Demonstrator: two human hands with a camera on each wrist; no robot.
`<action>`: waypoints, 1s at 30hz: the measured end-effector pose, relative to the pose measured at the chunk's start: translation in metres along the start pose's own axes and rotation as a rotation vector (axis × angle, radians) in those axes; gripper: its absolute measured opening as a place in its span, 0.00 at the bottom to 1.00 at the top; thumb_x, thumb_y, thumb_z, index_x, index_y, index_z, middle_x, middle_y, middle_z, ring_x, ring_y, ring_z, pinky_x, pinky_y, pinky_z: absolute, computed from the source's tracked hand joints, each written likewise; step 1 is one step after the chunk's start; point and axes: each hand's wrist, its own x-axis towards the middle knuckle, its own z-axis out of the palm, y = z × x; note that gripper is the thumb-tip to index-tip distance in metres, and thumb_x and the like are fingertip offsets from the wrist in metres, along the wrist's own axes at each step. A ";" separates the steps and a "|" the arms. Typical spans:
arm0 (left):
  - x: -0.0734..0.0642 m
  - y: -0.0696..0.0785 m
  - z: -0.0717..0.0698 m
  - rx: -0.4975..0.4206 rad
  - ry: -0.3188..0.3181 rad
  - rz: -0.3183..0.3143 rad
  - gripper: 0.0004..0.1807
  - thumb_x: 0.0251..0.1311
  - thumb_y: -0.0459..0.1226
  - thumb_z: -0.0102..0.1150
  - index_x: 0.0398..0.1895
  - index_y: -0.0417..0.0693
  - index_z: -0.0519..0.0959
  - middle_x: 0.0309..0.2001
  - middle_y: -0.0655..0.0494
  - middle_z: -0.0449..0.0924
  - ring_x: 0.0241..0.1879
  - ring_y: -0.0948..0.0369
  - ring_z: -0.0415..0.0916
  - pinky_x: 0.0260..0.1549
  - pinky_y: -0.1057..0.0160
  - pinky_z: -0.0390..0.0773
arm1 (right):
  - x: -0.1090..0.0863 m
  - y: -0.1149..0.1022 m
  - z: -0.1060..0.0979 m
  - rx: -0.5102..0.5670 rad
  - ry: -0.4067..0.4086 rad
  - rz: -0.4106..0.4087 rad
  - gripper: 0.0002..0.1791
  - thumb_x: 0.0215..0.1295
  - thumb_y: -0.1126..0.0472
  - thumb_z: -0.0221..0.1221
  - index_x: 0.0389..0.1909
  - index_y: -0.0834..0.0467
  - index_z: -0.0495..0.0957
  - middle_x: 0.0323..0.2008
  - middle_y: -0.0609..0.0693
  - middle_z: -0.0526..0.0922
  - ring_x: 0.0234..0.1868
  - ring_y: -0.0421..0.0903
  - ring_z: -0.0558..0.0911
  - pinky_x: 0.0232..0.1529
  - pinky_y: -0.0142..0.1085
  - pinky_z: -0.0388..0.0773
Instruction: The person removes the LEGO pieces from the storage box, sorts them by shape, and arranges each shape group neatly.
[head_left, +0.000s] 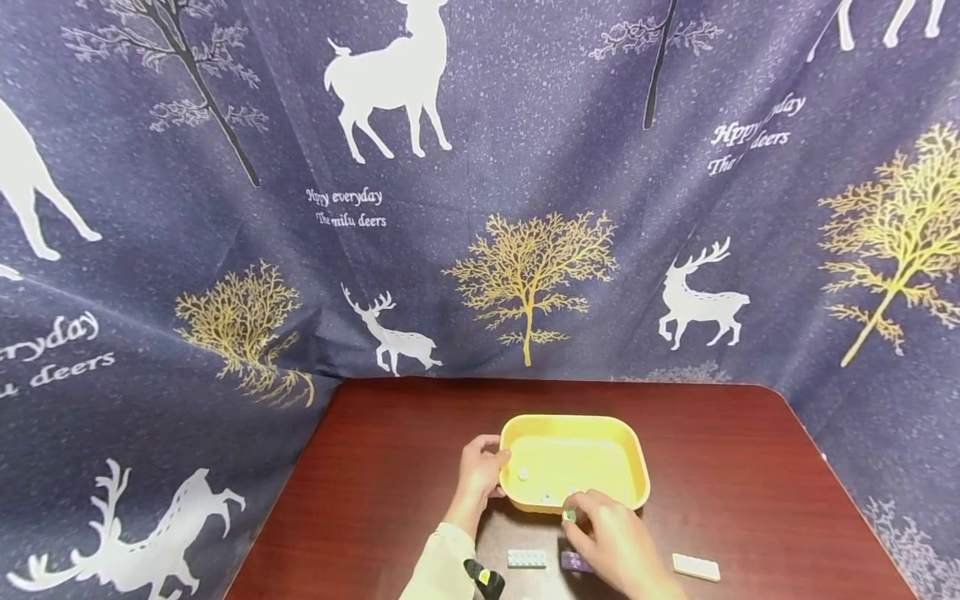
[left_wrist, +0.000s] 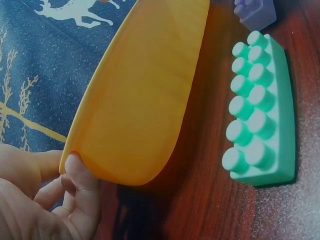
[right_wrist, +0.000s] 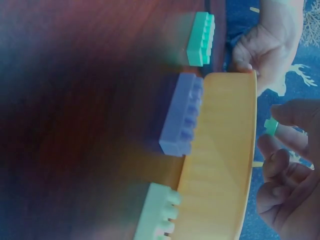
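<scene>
A yellow plastic tub (head_left: 573, 454) stands on the table. My left hand (head_left: 480, 468) grips its left rim, thumb on one side and fingers on the other. Just over the front rim, my right hand (head_left: 609, 533) pinches a small green toy brick (right_wrist: 271, 126) between thumb and finger. Inside the tub lie a small white piece (head_left: 522, 473) and other small bits near the front wall. In front of the tub lie a studded green building brick (left_wrist: 262, 115), a purple one (right_wrist: 179, 117), partly hidden by my right hand in the head view, and a pale one (head_left: 696, 567).
The dark red table (head_left: 405, 417) reaches back to a blue cloth backdrop (head_left: 525, 150) printed with deer and trees. The cloth also hangs along the left and right sides. A black strap with a yellow mark (head_left: 486, 577) sits at my left sleeve.
</scene>
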 end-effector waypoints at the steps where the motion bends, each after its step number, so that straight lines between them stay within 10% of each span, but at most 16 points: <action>1: 0.000 0.000 0.000 -0.001 -0.001 0.001 0.19 0.65 0.31 0.63 0.59 0.38 0.77 0.33 0.42 0.78 0.19 0.57 0.78 0.08 0.71 0.75 | -0.002 0.000 0.001 0.013 -0.011 -0.001 0.08 0.58 0.59 0.72 0.35 0.44 0.83 0.29 0.32 0.78 0.29 0.30 0.78 0.28 0.26 0.77; 14: -0.002 0.000 0.001 0.005 0.000 -0.004 0.19 0.65 0.30 0.63 0.59 0.38 0.77 0.32 0.43 0.78 0.19 0.57 0.78 0.08 0.71 0.75 | -0.024 0.006 0.012 -0.011 -0.046 -0.132 0.09 0.56 0.57 0.71 0.39 0.47 0.84 0.31 0.31 0.76 0.29 0.29 0.74 0.26 0.28 0.75; 30: -0.003 0.004 0.001 -0.002 0.002 0.002 0.19 0.64 0.31 0.63 0.58 0.39 0.77 0.34 0.41 0.78 0.20 0.57 0.78 0.08 0.71 0.75 | -0.032 0.008 0.013 0.140 -0.360 -0.096 0.07 0.62 0.53 0.68 0.36 0.50 0.83 0.28 0.32 0.75 0.27 0.28 0.72 0.25 0.27 0.74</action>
